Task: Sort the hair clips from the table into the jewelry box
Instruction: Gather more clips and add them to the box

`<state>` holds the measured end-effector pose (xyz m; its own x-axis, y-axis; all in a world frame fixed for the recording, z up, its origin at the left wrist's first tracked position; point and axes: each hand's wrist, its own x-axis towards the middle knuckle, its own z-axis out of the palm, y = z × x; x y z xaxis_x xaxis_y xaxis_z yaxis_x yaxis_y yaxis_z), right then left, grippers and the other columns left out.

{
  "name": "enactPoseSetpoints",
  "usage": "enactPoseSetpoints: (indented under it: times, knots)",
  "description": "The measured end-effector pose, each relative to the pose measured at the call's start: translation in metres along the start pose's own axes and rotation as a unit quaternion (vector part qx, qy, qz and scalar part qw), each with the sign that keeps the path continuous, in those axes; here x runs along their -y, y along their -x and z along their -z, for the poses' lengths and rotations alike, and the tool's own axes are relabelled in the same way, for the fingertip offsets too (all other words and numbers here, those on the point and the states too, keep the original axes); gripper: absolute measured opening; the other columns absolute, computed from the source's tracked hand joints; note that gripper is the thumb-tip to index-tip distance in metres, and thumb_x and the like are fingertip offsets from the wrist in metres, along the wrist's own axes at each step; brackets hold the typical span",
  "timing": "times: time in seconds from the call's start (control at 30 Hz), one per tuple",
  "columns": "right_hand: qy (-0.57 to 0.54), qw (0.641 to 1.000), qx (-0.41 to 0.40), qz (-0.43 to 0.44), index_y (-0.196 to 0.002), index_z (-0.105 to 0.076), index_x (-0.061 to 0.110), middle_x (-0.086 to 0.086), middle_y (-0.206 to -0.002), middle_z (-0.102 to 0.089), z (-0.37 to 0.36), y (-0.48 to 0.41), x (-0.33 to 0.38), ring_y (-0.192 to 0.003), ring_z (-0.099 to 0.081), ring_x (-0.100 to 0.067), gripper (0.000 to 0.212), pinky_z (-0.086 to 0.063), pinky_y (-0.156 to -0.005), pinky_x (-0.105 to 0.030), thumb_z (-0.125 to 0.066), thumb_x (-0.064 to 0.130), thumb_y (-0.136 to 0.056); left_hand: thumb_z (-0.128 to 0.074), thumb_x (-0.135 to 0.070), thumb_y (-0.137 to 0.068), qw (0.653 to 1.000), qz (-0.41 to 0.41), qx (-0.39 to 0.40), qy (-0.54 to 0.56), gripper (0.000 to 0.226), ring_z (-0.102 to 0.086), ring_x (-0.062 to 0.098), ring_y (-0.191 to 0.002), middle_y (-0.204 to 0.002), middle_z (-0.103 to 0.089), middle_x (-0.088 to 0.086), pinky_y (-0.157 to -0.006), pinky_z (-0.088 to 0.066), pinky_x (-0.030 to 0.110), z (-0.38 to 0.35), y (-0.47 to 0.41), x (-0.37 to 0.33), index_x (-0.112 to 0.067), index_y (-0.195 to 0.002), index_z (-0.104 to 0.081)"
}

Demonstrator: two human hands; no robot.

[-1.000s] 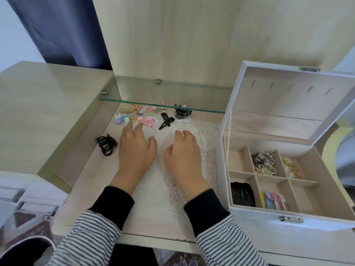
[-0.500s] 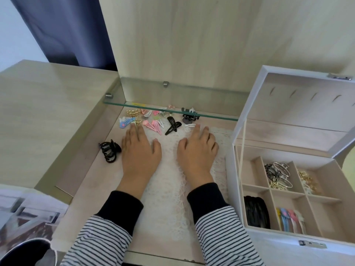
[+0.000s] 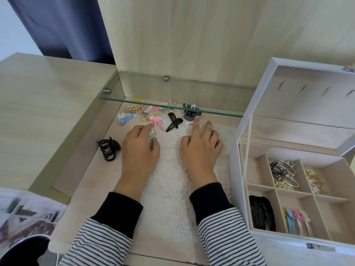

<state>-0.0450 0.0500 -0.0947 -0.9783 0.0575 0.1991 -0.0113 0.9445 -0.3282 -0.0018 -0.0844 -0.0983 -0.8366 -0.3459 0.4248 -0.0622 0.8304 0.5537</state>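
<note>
Head view: pastel, gold and black hair clips (image 3: 157, 122)

We look down on a pale wood dressing table (image 3: 80, 185), its recessed well set below a raised wooden top (image 3: 48, 112) at the left. A tall wood panel (image 3: 192, 35) stands behind, with a glass shelf (image 3: 172, 87) on small metal pegs (image 3: 166, 78). A dark blue curtain (image 3: 63, 25) hangs beside a white wall (image 3: 9, 31). The light is soft and even.
</note>
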Motion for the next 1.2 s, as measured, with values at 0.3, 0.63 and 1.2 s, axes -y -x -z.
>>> enactPoseSetpoints:
  times: [0.3, 0.63, 1.2]
  knots:
    - [-0.068, 0.996, -0.052, -0.003, -0.129, -0.047, 0.017, -0.003, -0.141, -0.046, -0.001, 0.001, -0.005, -0.124, -0.04, -0.028, 0.045, -0.032, -0.098, -0.044, -0.048, 0.021, -0.085, -0.065, -0.011, -0.086, 0.998, 0.045, -0.018, 0.026, 0.036, -0.057, 0.028, -0.099, -0.11, -0.057, 0.012, -0.088, -0.051, 0.041, -0.001, -0.001, 0.002, -0.006, -0.121, -0.064]
    - [-0.063, 0.996, -0.054, 0.017, -0.138, -0.047, 0.019, 0.002, -0.144, -0.045, -0.004, 0.001, -0.006, -0.124, -0.038, -0.028, 0.049, -0.028, -0.098, -0.042, -0.047, 0.017, -0.089, -0.06, -0.016, -0.092, 0.999, 0.029, -0.013, 0.009, 0.029, -0.057, 0.03, -0.094, -0.103, -0.061, 0.012, -0.085, -0.05, 0.044, -0.004, -0.001, 0.005, -0.007, -0.119, -0.068]
    - [-0.111, 0.987, -0.117, 0.0, -0.099, -0.063, 0.007, -0.011, -0.096, -0.061, 0.005, 0.009, 0.0, -0.089, -0.049, -0.029, 0.022, -0.039, -0.073, -0.039, -0.056, 0.001, -0.078, -0.059, -0.025, -0.095, 0.999, -0.001, 0.002, 0.049, 0.028, -0.055, 0.012, -0.084, -0.102, -0.062, 0.003, -0.076, -0.046, 0.025, 0.005, 0.002, -0.006, -0.012, -0.119, -0.064]
